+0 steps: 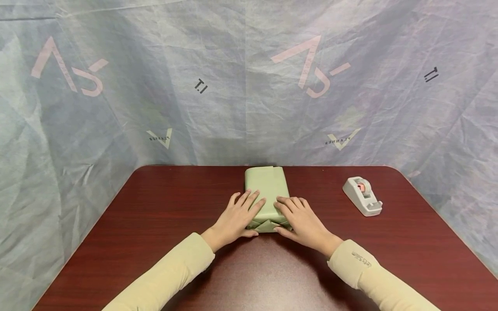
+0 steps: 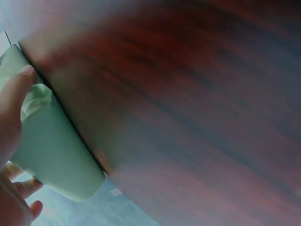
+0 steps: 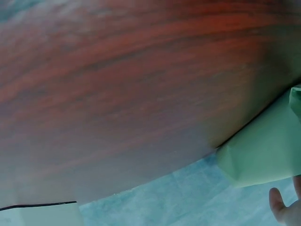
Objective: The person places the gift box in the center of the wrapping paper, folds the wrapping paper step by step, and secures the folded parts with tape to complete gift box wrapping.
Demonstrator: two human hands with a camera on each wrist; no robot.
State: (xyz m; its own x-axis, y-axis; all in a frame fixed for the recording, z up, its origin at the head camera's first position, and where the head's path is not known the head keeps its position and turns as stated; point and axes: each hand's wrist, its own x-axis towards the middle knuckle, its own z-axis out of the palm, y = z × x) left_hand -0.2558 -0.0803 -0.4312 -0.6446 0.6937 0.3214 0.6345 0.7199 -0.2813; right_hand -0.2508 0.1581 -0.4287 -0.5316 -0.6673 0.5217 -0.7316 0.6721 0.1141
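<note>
A box-shaped package wrapped in pale green paper (image 1: pixel 267 183) lies on the table, its folded paper end toward me. My left hand (image 1: pixel 235 218) rests on its near left side, fingers spread over the top and thumb by the folded end. On the near right, my right hand (image 1: pixel 303 221) touches the package the same way, fingers extended on top and thumb low at the fold. In the left wrist view, a crumpled fold (image 2: pixel 37 101) shows under the left thumb. The right wrist view catches the package's side (image 3: pixel 265 150) and fingertips (image 3: pixel 276 200) beyond it; most of that hand is out of frame.
A white tape dispenser (image 1: pixel 359 196) with a roll of tape stands on the right of the dark red wooden table (image 1: pixel 175 216). Grey printed cloth (image 1: pixel 233 86) hangs behind the table's far edge and along both sides.
</note>
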